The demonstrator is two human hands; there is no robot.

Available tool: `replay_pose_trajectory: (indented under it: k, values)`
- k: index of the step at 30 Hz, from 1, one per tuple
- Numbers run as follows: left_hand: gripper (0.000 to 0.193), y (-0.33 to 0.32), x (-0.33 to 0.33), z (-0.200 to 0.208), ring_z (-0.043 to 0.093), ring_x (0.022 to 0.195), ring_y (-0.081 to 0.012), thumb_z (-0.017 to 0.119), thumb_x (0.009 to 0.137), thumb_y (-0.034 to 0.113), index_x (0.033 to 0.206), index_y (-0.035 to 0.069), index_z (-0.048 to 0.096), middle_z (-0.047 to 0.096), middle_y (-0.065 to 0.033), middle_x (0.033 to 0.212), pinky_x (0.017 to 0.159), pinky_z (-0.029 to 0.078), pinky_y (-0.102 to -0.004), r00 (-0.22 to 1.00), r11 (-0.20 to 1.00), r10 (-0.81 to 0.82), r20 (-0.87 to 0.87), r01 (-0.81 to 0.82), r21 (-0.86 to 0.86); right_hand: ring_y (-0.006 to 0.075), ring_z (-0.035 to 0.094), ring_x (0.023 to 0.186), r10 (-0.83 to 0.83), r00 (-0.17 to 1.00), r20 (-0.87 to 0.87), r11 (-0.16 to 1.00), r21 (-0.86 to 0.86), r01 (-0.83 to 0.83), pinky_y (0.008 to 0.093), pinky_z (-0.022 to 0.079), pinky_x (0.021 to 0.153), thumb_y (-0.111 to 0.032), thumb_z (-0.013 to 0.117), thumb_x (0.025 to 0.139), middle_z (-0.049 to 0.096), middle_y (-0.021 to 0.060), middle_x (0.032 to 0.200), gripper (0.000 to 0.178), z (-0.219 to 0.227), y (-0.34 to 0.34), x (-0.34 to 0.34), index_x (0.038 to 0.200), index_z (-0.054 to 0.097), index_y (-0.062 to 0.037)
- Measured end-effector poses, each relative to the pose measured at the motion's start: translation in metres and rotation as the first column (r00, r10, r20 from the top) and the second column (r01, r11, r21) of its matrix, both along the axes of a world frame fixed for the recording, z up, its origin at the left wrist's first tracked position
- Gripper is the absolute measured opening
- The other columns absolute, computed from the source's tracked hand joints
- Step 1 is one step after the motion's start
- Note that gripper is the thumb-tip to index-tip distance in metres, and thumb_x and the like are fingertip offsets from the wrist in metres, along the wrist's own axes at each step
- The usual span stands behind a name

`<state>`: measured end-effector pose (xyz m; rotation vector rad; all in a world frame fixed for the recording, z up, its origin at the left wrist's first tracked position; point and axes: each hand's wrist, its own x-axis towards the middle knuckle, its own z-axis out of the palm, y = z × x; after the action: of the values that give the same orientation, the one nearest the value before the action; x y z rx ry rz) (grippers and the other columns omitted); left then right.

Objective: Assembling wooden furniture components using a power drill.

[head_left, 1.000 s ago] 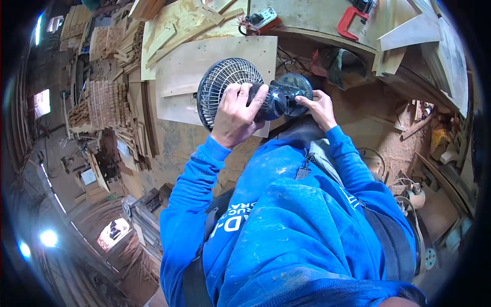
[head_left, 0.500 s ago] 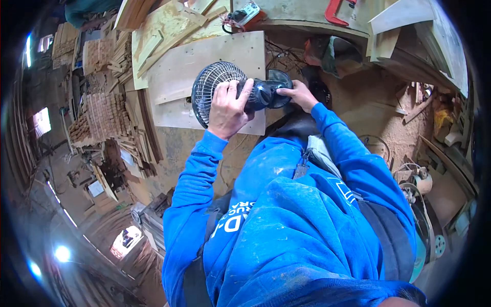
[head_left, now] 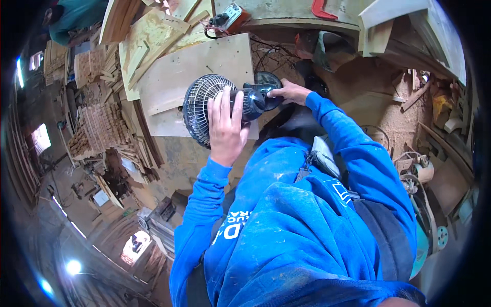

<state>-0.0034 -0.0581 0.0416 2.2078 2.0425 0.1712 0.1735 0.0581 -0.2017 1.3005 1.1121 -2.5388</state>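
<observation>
A small black electric fan (head_left: pixel 251 104) with a round wire cage (head_left: pixel 205 102) lies across the space between my hands, its cage to the left and its disc-shaped base (head_left: pixel 268 79) to the right. My left hand (head_left: pixel 227 130) grips the fan's head from the near side. Its fingers reach long over the back of the cage and the motor housing; the thumb side is partly hidden. My right hand (head_left: pixel 292 93) is closed on the rim of the base, thumb on top, the other fingers mostly out of sight beneath.
Under the fan's head is a pale plywood board (head_left: pixel 174 120). Wood strips (head_left: pixel 153 60) lie beyond it, beside an orange-and-white electrical box (head_left: pixel 232 18) with wires. A red clamp (head_left: pixel 322 10) rests on the far bench. Stacked timber (head_left: pixel 94 120) stands left; a person in teal (head_left: pixel 76 20) is far left.
The fan and my left hand have shifted nearer to me, and the left fingers have straightened along the fan's head. My right hand keeps its hold on the base. The whole view has turned slightly.
</observation>
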Motion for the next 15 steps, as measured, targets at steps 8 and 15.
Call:
replay_pose_trajectory:
  k: [8, 15]
  values:
    - [0.033, -0.068, 0.043, -0.033, 0.069, 0.093, -0.0233, 0.08, 0.087, 0.017, 0.112, -0.002, 0.068, 0.073, -0.0112, 0.104, 0.085, 0.055, -0.0343, 0.545, 0.829, 0.545, 0.637, -0.241, -0.504, 0.0273, 0.048, 0.138, 0.355, 0.932, -0.067, 0.934, -0.002, -0.356, 0.048, 0.043, 0.111, -0.046, 0.085, 0.081, 0.052, 0.0124, 0.148, 0.097, 0.003, 0.039, -0.003, 0.155, 0.036, -0.007]
    - [0.043, -0.141, 0.082, -0.192, 0.062, 0.121, -0.0246, 0.051, 0.107, 0.024, 0.141, -0.002, 0.05, 0.061, -0.0196, 0.137, 0.104, 0.052, -0.0351, -0.722, 0.332, 0.57, 0.392, -0.234, -0.914, 0.0282, 0.051, 0.135, 0.428, 0.895, -0.125, 0.899, -0.046, -0.436, 0.0482, 0.043, 0.111, -0.049, 0.086, 0.078, 0.055, 0.0136, 0.144, 0.101, 0.013, 0.065, -0.016, 0.155, 0.038, -0.0074]
